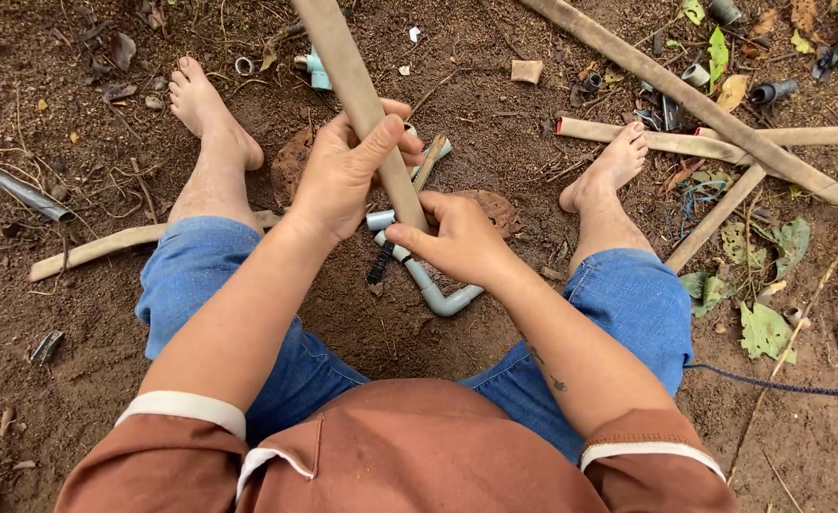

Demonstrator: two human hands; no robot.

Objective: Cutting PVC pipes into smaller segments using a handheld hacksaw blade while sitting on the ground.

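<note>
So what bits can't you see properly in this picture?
- Head view: the top of the tan hose runs off the upper edge.
- Its lower end, where it meets the grey pipe elbow, is hidden behind the right hand.
- The left hand wraps the hose and covers that stretch.
- The small pipe fittings at the upper right are too small to tell apart.
- The dark pipe is cut by the left edge.
</note>
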